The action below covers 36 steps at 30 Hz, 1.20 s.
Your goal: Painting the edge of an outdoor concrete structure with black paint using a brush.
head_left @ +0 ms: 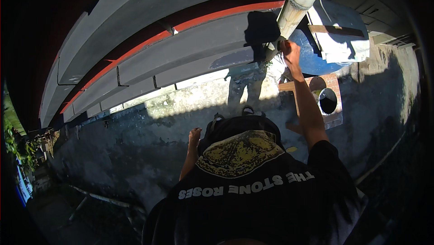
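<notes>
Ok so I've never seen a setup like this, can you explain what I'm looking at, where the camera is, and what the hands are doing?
There's no machine here, just a person with bare hands. The single picture comes from a wide fisheye camera on their head, looking down, so straight edges bend and the black shirt fills the bottom.

The right hand reaches forward to the near end of a pale pole; whether it grips something is too unclear to tell. The left hand is low at the person's side, with nothing visibly held.

On the right, a white-rimmed tub sits at a brown stool, with something large and blue beyond. The ground is partly sunlit.
</notes>
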Tool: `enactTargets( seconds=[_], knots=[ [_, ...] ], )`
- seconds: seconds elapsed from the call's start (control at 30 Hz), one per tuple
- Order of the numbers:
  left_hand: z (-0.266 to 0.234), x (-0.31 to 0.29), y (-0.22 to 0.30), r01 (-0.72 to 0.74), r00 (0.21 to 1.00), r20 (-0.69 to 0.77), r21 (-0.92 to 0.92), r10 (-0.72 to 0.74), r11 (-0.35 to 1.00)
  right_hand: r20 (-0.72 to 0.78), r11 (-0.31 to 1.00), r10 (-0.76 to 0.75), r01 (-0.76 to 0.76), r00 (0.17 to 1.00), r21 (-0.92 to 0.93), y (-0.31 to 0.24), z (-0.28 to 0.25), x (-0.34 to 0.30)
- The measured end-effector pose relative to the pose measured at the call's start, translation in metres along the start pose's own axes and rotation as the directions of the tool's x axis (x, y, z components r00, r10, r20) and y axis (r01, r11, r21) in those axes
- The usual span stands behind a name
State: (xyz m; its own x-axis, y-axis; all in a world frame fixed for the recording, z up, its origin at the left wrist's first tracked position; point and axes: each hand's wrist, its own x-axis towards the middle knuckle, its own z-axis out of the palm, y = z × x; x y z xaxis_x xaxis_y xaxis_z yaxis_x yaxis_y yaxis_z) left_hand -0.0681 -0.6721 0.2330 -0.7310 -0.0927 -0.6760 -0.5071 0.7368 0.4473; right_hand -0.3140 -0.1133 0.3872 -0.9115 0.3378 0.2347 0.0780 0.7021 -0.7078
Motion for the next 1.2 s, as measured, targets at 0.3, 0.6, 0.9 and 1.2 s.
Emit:
enactTargets(
  seconds=[0.3, 0.6, 0.9, 1.2],
  knots=[
    [0.025, 0.004, -0.001, 0.010, 0.995, 0.102, 0.131, -0.024, 0.991, -0.048, 0.962, 0.151, -0.135, 0.987, 0.238, -0.019, 0.056, 0.000],
    [0.027, -0.008, 0.003, 0.097, 0.993, 0.072, -0.026, -0.095, 0.995, -0.114, 0.920, 0.144, -0.091, 0.983, 0.382, -0.048, 0.064, -0.009],
    [0.022, -0.006, -0.003, 0.011, 1.000, -0.007, 0.081, -0.011, 0.997, -0.101, 0.997, 0.067, -0.062, 0.993, 0.044, -0.033, 0.033, -0.002],
    [0.021, -0.034, 0.027, 0.272, 0.962, 0.005, -0.067, -0.272, 0.960, 0.255, 0.949, -0.297, 0.255, 0.920, 0.186, -0.139, 0.139, -0.057]
  ],
)
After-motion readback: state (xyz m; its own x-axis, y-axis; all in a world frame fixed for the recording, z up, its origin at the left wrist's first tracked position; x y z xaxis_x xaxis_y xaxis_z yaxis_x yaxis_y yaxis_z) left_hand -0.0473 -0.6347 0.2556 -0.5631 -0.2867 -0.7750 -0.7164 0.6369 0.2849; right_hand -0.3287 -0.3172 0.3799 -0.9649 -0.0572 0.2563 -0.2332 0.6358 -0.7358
